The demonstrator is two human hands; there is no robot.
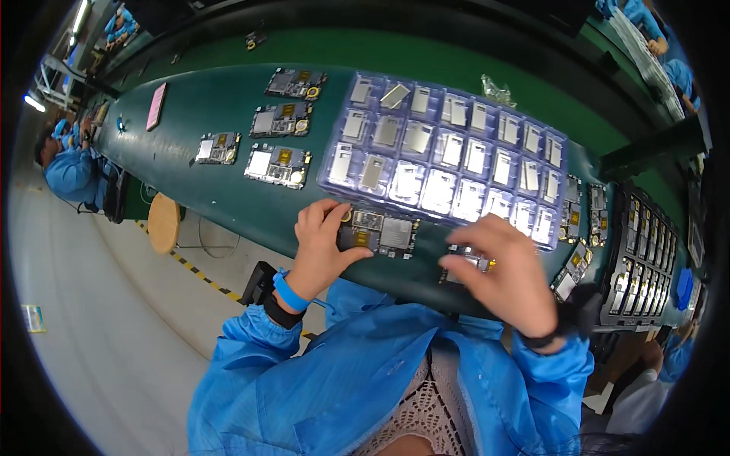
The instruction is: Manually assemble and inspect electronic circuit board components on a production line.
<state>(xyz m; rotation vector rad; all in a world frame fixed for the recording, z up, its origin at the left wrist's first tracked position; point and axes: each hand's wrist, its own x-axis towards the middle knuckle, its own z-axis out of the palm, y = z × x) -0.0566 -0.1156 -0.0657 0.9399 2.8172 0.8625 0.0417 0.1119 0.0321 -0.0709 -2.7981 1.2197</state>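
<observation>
A bare circuit board (397,234) lies on the green bench mat just below the plastic tray. My left hand (321,242) grips its left end between thumb and fingers. A blue wrist band sits on that wrist. Over a second circuit board (477,262) to the right hovers my right hand (506,270), slightly blurred, its thumb and fingertips apart. Part of that board is hidden under the hand, and contact between them cannot be made out. Behind both hands stands a clear plastic tray (325,182) with several pockets holding small silvery metal shield plates (372,172).
Several circuit boards (278,166) lie at the left, and others (572,270) at the right. A black rack (608,304) filled with boards stands far right. There is a pink slab (157,106), a crumpled clear wrapper (498,91) and a wooden stool (163,224). Co-workers (72,171) sit nearby.
</observation>
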